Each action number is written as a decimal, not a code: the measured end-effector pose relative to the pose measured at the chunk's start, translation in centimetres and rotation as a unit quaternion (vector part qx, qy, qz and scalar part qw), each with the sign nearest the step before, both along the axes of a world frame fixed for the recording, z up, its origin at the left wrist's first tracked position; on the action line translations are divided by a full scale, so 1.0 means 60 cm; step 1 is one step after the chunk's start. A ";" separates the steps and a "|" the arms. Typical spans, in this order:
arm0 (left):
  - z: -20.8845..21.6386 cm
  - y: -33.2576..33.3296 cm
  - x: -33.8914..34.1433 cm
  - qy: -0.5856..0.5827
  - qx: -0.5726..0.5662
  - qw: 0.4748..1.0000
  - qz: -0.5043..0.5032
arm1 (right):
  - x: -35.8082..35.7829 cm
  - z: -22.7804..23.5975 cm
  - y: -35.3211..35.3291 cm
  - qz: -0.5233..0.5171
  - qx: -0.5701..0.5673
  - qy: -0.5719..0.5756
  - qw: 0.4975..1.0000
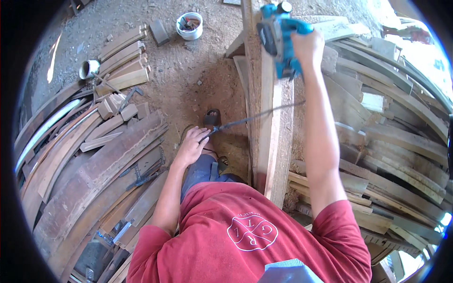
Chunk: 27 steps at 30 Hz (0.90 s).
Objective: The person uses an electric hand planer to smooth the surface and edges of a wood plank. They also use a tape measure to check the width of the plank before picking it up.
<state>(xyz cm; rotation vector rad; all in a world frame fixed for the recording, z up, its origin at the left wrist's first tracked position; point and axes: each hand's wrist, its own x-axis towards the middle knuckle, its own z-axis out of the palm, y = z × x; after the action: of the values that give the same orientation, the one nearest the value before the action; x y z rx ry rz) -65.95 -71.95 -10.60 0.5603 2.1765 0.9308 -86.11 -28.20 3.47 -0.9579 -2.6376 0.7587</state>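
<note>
My right hand (309, 47) is wrapped around the handle of a teal electric planer (283, 40), at the far end of a long wooden workbench beam. Under and in front of the planer, a pale wood strip (273, 141) runs lengthwise along the beam (257, 94). A dark power cord (250, 119) crosses above the strip, passing behind my right forearm. Its other end reaches my left hand (191, 145), which is closed on it in front of my thigh. The planer's sole is hidden from view.
Stacked curved boards (387, 141) fill the right side. More planks and offcuts (89, 188) pile up at the left. A white bucket (189, 27) with small items stands on the dusty ground, and a white can (88, 70) lies near wood blocks. My sandalled foot (212, 117) is beside the beam.
</note>
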 end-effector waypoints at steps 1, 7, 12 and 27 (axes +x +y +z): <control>0.002 0.001 -0.010 0.000 -0.006 1.000 0.014 | -0.050 -0.002 0.006 -0.011 0.021 0.015 1.000; 0.004 0.062 -0.063 0.000 0.032 0.999 -0.001 | -0.283 -0.096 0.234 0.014 0.161 0.134 0.978; 0.020 0.010 -0.025 0.023 0.000 0.999 0.036 | -0.224 -0.027 0.063 0.034 -0.092 0.110 0.989; 0.014 -0.096 0.271 0.119 -0.007 0.989 -0.085 | 0.998 0.082 -0.324 -0.034 -0.127 -0.084 0.988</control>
<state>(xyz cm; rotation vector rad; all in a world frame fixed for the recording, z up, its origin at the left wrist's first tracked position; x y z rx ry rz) -49.69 -77.73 -9.77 0.8737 2.3000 0.7897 -26.24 -47.63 8.40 -1.2228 -2.6762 1.0604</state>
